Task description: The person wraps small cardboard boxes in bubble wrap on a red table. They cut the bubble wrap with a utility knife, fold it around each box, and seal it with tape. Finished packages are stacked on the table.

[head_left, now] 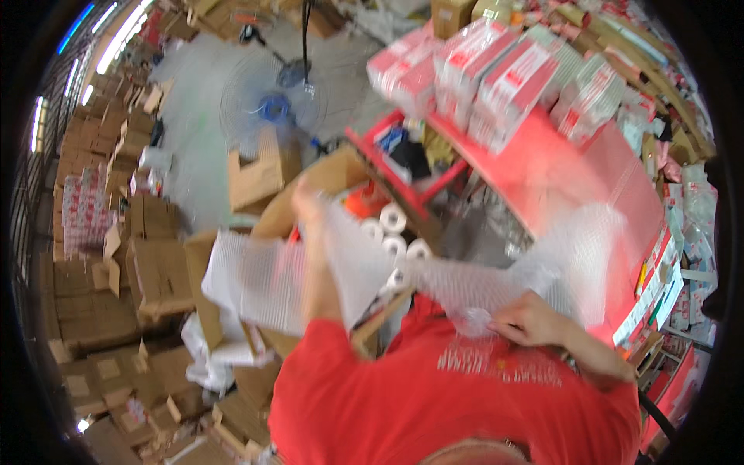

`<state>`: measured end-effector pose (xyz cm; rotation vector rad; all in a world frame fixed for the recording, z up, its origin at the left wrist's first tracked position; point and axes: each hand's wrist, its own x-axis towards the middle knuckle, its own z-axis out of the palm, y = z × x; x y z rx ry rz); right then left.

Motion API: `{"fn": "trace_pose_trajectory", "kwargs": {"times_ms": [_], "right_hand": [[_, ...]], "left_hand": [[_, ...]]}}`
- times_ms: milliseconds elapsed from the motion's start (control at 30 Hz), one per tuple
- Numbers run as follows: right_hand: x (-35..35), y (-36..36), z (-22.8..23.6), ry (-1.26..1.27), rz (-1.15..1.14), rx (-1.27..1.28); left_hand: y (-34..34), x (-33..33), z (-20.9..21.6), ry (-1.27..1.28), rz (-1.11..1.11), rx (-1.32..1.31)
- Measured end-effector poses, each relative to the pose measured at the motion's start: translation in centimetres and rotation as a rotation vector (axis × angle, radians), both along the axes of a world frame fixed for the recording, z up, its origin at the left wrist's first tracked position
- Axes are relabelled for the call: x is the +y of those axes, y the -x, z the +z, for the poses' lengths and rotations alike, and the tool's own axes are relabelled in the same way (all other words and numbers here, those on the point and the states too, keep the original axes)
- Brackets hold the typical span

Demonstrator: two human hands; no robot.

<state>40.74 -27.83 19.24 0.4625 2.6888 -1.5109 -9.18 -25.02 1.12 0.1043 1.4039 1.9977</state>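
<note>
Clear bubble wrap (523, 283) spreads in front of my chest on the right, one end over the red tabletop. My right hand (535, 322) is closed on its lower edge, close to my red shirt. On the left, my left hand (308, 203) is stretched forward and smeared by motion, so its fingers do not show clearly. Another stretch of bubble wrap (260, 275) lies around and under my left forearm, over an open carton. Whether both stretches are one sheet I cannot tell. Between my arms several white rolls (394, 218) stand on end.
Plastic-wrapped red and white packs (504, 77) line the far side of the red table (535, 174). A floor fan (273, 108) and an open cardboard box (263, 170) stand ahead. Stacked cartons (97, 302) fill the left. A yellow marker (641, 277) lies at the right table edge.
</note>
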Motion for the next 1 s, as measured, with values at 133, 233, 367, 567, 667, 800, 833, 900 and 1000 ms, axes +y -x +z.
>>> {"fn": "trace_pose_trajectory", "kwargs": {"times_ms": [133,233,367,567,667,800,833,900,1000], "right_hand": [[4.6,-8.3,-8.0,-0.448,-0.266,-0.272],[8.6,-16.6,-9.7,-0.689,-0.451,-0.628],[11.4,-22.2,-4.1,-0.81,-0.766,-0.949],[8.2,1.0,-12.3,0.012,-0.557,0.062],[5.4,8.1,-17.2,0.195,-0.539,0.106],[8.5,1.1,-18.2,0.083,-0.783,-0.139],[10.1,-2.5,-18.3,0.039,-0.844,-0.013],[14.1,-10.0,-18.4,0.136,-0.94,-0.12],[18.5,-18.7,-18.1,-0.116,-0.938,-0.091]], "left_hand": [[7.4,-0.2,-6.2,0.471,-0.17,1.14],[8.7,-0.9,-6.3,0.759,0.058,1.187],[2.3,-0.7,-1.1,0.495,0.071,0.952],[-22.1,5.9,-0.5,0.102,-0.52,0.945],[-23.3,7.7,0.4,-0.049,-0.825,0.902],[-11.7,5.0,3.8,-0.199,-0.812,1.027],[-7.6,3.7,4.1,-0.106,-0.718,1.275],[-0.2,0.3,3.1,0.294,-0.582,1.687],[7.5,-3.7,-1.4,0.861,-0.747,1.744]]}}
